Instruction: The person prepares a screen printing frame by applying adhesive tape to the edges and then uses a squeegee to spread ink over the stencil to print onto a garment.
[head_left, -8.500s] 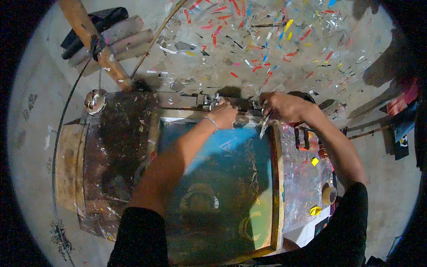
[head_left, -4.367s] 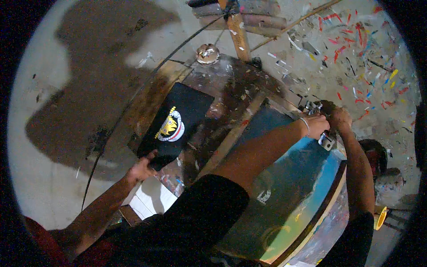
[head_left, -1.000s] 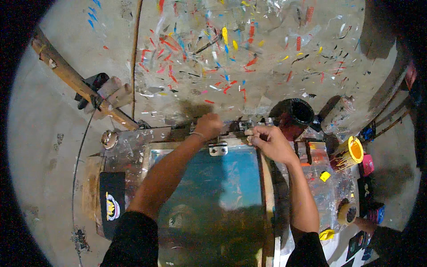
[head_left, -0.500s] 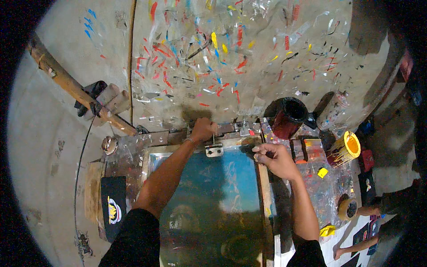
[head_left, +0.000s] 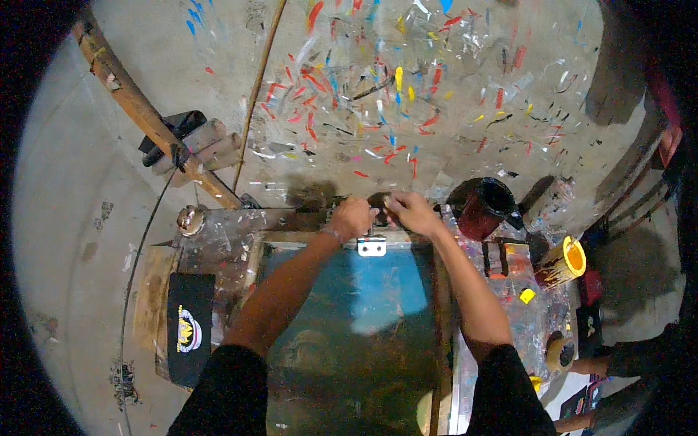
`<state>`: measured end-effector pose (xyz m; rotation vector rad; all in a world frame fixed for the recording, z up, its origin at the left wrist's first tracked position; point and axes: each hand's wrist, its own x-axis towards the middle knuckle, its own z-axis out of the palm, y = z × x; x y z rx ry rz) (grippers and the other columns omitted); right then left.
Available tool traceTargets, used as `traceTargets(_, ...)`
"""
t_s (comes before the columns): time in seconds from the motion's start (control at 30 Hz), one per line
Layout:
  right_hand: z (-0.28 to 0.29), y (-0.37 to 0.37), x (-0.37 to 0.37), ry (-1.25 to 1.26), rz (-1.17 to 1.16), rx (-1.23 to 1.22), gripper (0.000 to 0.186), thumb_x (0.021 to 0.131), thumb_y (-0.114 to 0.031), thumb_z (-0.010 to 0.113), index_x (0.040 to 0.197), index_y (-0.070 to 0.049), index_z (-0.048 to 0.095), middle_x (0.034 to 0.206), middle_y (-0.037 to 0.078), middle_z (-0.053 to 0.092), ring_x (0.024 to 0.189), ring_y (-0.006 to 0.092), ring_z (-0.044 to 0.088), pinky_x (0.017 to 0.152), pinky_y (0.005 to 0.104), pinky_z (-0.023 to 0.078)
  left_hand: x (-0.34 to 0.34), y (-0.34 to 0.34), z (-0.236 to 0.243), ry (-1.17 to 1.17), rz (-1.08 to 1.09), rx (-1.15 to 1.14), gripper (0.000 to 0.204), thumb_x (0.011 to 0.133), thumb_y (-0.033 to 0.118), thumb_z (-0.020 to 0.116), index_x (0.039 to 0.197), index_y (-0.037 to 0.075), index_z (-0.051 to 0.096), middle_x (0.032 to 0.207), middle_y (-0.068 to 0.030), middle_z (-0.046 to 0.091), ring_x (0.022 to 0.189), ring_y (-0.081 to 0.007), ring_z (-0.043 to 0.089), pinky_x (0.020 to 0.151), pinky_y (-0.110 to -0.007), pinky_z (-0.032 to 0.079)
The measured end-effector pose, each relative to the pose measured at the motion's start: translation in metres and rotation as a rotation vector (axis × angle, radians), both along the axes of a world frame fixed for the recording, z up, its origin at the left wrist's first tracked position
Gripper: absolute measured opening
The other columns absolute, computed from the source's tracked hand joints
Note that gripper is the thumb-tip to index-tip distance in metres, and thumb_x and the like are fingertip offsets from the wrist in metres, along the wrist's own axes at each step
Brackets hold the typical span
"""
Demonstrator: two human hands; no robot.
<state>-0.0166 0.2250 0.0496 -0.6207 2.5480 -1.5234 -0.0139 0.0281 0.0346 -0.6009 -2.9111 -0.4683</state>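
Observation:
In front of me lies a wood-framed printing screen (head_left: 441, 327) with a blue-green mesh (head_left: 349, 341). A silver hinge plate (head_left: 371, 247) sits at the middle of its far edge. My left hand (head_left: 352, 217) is closed just behind the plate, fingers curled around something too hidden to name, close to a thin upright metal part. Beside it on the right, my right hand (head_left: 411, 213) has bent, pinched fingers turned toward the left hand. What those fingertips hold, if anything, cannot be made out.
Right of the screen stand a dark paint pot (head_left: 486, 209) and a yellow-rimmed can (head_left: 563, 263), with a tape roll (head_left: 560, 352) nearer. A black cloth piece with an emblem (head_left: 190, 334) lies left. Another person's hand (head_left: 590, 366) reaches in at the right. A paint-smeared wall (head_left: 407, 145) rises behind.
My right hand has moved from the screen's far right corner leftward and away from me, to beside my left hand. The left hand stays by the hinge plate. The view has shifted slightly.

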Motion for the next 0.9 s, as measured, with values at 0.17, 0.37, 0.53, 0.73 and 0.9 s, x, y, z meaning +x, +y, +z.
traceTargets(0.17,-0.051,-0.009,-0.062,-0.558,0.268,-0.07,0.029,0.094,-0.031,0.056,0.102,-0.005,0.067,0.089,0.006,0.067,0.071,0.0174,0.064,0.064,0.0298,0.052,0.133,-0.09,0.056,0.078,-0.121,0.264,0.034,0.094,0.031,0.051,0.105,0.0,0.061,0.086,-0.0229,0.065,0.082,-0.0408,0.062,0.075,-0.049,0.049)
traceTargets(0.37,0.019,-0.028,-0.079,-0.885,0.509,0.264,0.032,0.091,-0.029,0.059,0.116,-0.008,0.063,0.119,0.005,0.06,0.091,0.0177,0.062,0.072,0.0284,0.054,0.317,-0.173,0.099,-0.306,0.263,0.229,0.016,0.087,0.013,0.062,0.099,0.004,0.067,0.081,-0.0177,0.066,0.074,-0.0346,0.065,0.065,-0.041,0.052)
traceTargets(0.53,-0.019,-0.036,-0.098,-0.779,0.68,0.44,0.045,0.087,-0.036,0.062,0.124,-0.011,0.06,0.103,0.002,0.063,0.088,0.0148,0.056,0.08,0.0326,0.049,0.44,-0.199,0.05,0.075,0.64,0.27,0.014,0.087,0.01,0.06,0.098,0.003,0.065,0.08,-0.0175,0.065,0.072,-0.0325,0.065,0.066,-0.038,0.051)
traceTargets(0.73,-0.041,-0.004,-0.112,-0.546,0.681,0.353,0.025,0.097,-0.025,0.048,0.094,-0.005,0.063,0.075,0.002,0.062,0.066,0.0115,0.057,0.06,0.0257,0.045,0.53,-0.174,-0.002,-0.018,1.159,0.292,0.03,0.087,0.012,0.061,0.114,0.001,0.055,0.085,-0.014,0.054,0.074,-0.0271,0.055,0.062,-0.036,0.048)
traceTargets(0.9,-0.045,-0.022,-0.104,-0.416,0.725,0.346,0.024,0.099,-0.019,0.045,0.085,-0.003,0.056,0.066,0.004,0.057,0.056,0.0119,0.05,0.053,0.0273,0.041,0.546,-0.166,-0.021,-0.183,1.257,0.412,0.033,0.086,0.014,0.062,0.115,0.001,0.052,0.093,-0.0175,0.055,0.078,-0.0332,0.057,0.065,-0.041,0.049)
